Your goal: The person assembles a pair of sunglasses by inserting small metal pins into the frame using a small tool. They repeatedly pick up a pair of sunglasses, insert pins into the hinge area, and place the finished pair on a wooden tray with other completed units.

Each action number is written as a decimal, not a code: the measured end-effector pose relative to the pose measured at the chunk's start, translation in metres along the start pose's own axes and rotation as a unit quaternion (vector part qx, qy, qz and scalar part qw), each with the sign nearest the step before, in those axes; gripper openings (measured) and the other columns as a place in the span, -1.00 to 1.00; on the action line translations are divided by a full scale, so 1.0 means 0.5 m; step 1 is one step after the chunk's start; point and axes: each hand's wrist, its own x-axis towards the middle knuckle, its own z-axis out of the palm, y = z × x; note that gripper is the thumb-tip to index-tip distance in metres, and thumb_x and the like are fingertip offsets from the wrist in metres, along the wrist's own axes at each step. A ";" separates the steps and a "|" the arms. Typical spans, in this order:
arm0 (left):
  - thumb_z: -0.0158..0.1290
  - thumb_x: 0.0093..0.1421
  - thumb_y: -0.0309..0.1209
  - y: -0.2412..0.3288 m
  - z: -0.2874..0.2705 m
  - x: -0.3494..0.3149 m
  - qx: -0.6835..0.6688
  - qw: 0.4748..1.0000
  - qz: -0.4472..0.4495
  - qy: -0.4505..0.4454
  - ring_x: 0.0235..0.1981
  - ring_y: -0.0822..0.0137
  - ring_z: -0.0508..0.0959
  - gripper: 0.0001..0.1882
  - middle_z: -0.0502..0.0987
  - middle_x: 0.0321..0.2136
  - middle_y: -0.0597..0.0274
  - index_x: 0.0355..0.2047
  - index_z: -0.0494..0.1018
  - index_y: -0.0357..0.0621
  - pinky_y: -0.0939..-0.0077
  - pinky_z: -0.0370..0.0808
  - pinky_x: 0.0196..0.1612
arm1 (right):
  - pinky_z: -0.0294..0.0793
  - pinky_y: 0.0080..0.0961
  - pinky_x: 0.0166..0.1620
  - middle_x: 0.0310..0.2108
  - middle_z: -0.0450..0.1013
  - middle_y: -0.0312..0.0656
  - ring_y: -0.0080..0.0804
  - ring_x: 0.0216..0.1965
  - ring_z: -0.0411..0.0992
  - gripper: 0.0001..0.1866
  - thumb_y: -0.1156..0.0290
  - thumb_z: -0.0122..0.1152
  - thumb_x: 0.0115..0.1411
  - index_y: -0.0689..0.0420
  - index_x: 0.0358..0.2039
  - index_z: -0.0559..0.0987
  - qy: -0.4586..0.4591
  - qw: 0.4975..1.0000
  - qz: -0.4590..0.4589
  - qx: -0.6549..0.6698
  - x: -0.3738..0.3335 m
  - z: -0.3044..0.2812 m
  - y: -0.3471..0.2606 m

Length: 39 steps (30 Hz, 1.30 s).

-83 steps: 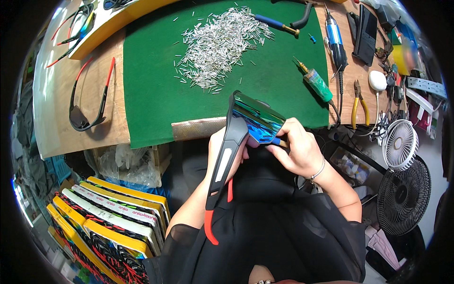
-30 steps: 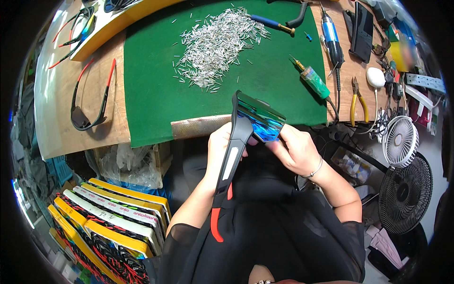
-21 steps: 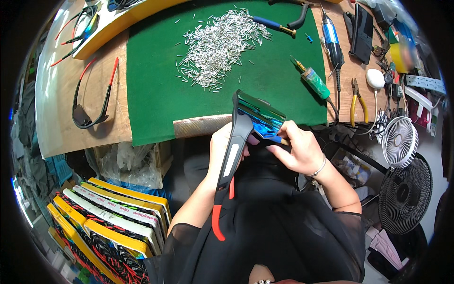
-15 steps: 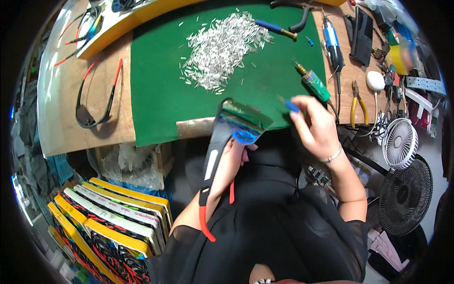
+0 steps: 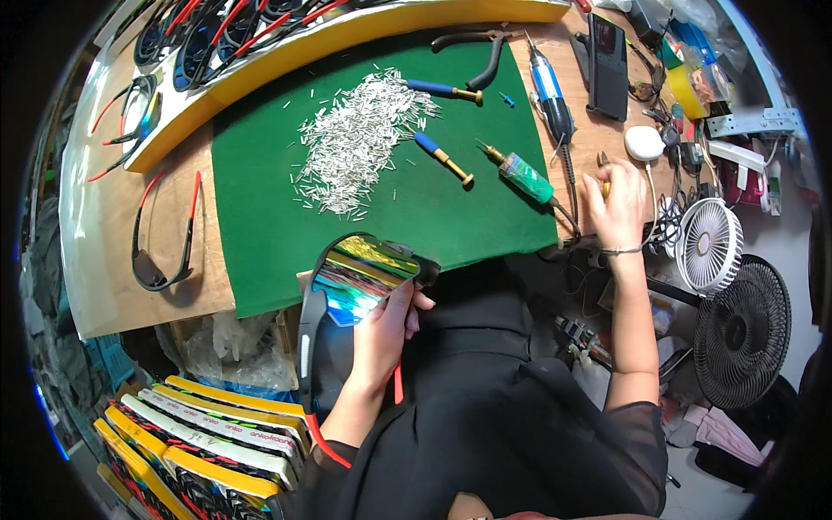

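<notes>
My left hand [image 5: 384, 336] is closed on a pair of sunglasses [image 5: 360, 269] with a shiny rainbow lens, black frame and red-tipped arms, held over the table's near edge. At the right side of the table, the fingers of my right hand [image 5: 620, 206] are closed round yellow-handled pliers [image 5: 604, 161]. Most of the pliers' handles are hidden under that hand. A blue and brass screwdriver [image 5: 444, 159] lies on the green mat [image 5: 286, 251], beside a heap of small clear and silvery pieces [image 5: 355, 143].
Another blue screwdriver [image 5: 444, 90], black-handled pliers [image 5: 494, 62], a green tool [image 5: 520, 176] and a corded blue tool [image 5: 550, 91] lie around the mat. Red-tipped sunglasses [image 5: 165, 251] rest at left. A yellow-edged tray [image 5: 260, 74] stands behind. Fans [image 5: 709, 247] stand at right.
My right hand has let go of the blue screwdriver, now on the mat, and moved right onto the yellow-handled pliers. The sunglasses in my left hand have turned and shifted left and down.
</notes>
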 end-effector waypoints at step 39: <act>-0.20 -0.05 -0.71 -0.062 -0.056 -0.009 0.110 0.985 0.088 0.098 -0.49 0.50 0.47 -0.78 0.52 -0.55 0.18 -0.41 0.41 -0.40 0.65 0.39 -0.39 | 0.37 -0.39 -0.31 -0.41 0.32 -0.07 -0.14 -0.40 0.36 -0.65 0.35 0.16 0.02 0.18 -0.19 0.36 -0.392 0.800 -0.102 0.442 -0.137 -0.045 -0.280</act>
